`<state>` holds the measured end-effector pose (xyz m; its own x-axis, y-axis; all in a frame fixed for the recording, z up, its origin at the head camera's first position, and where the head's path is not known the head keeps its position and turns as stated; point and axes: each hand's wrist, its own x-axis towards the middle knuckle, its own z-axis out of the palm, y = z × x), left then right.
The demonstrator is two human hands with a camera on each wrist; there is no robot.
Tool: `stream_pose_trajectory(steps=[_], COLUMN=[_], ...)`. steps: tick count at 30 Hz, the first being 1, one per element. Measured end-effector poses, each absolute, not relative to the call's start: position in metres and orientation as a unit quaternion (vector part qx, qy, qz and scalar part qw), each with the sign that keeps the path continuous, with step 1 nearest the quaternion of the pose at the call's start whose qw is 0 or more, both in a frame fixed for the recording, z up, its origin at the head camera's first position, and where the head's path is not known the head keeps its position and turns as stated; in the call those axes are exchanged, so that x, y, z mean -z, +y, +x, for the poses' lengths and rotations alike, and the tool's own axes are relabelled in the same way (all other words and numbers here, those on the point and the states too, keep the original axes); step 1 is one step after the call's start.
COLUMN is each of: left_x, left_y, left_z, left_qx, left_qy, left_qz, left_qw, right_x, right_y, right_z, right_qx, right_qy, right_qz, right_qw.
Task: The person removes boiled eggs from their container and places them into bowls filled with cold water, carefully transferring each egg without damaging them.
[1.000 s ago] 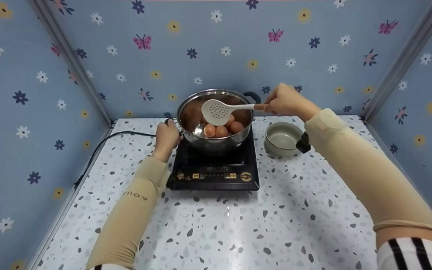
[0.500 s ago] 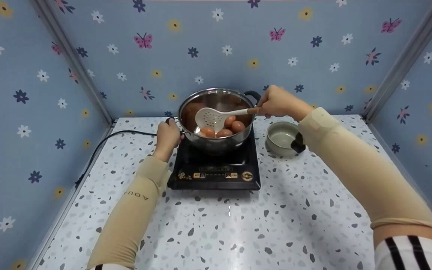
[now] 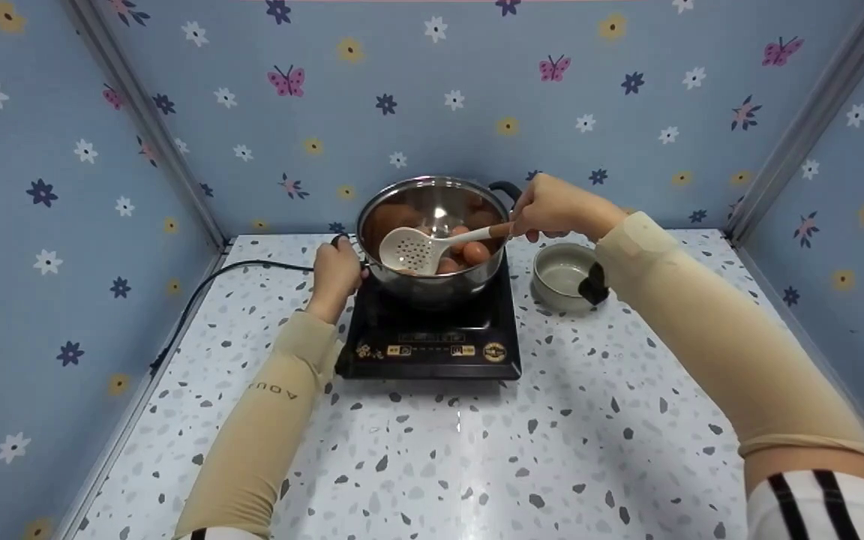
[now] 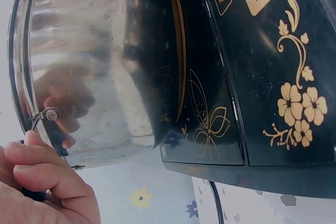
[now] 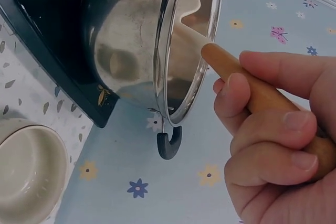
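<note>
A steel pot (image 3: 432, 289) stands on a black induction cooker (image 3: 432, 360). Several brown eggs (image 3: 476, 253) lie inside it. My left hand (image 3: 336, 274) grips the pot's left black handle; in the left wrist view its fingers (image 4: 50, 177) curl round that handle, which is mostly hidden. With my right hand (image 3: 559, 206) I hold a white slotted spoon (image 3: 411, 250) by its wooden handle (image 5: 262, 90). The spoon's perforated head is down inside the pot, left of the visible eggs and partly over them. The pot's right black handle (image 5: 169, 144) is free.
A pale green-grey bowl (image 3: 563, 274) stands right of the cooker, under the right forearm. A black cord (image 3: 252, 265) runs left from behind the left hand. Flower-patterned walls (image 3: 432, 97) enclose the speckled table (image 3: 417, 465) at the back and sides.
The slotted spoon has come down and left, from above the eggs into the pot. The eggs have shifted. My right hand moved slightly left and down; the left hand keeps its grip.
</note>
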<state>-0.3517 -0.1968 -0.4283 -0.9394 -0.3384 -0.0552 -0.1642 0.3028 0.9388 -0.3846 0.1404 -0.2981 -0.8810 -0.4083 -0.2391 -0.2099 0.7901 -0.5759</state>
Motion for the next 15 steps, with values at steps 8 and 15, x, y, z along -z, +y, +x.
stream_pose_trajectory(steps=[8, 15], left_x=[0.4280, 0.4279], left_y=[-0.1959, -0.1947], left_z=[-0.3533, -0.3530], left_qx=[0.563, 0.564], left_qy=[-0.806, -0.804], left_qz=[0.162, 0.169], left_qw=[0.083, 0.087], right_x=[0.2961, 0.2934], right_y=[0.1404, 0.1403], right_z=[-0.3842, -0.3853], right_qx=[0.267, 0.261], right_qy=[0.929, 0.924], right_qz=[-0.166, -0.170], right_qw=[0.194, 0.221])
